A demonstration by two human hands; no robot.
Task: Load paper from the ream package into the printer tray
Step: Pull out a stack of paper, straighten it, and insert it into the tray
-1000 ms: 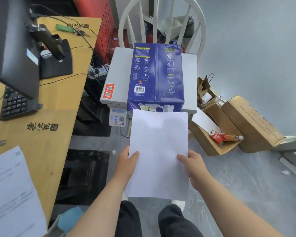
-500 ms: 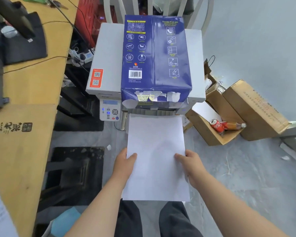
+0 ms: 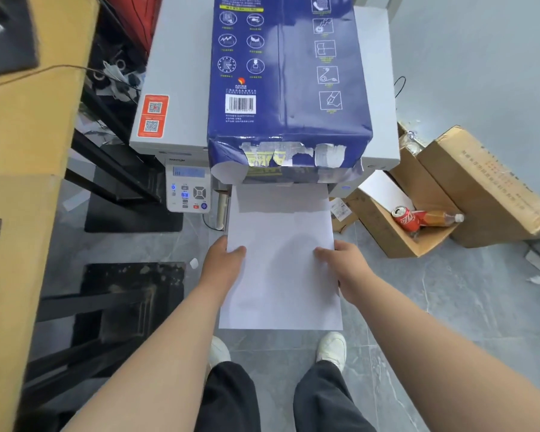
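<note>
Both hands grip a thin white paper stack (image 3: 281, 260) by its long edges, left hand (image 3: 223, 265) and right hand (image 3: 345, 268) each with thumb on top and fingers hidden underneath. The front edge sits in shadow right at the printer (image 3: 175, 88) opening, under the torn end of the glossy blue ream package (image 3: 289, 73) lying on top. I'd keep it flat and square, feeding gently so the floppy sheets don't buckle (can't actually see the tray itself). Smooth matte paper, so it'll probably fan out if the grip loosens.
</note>
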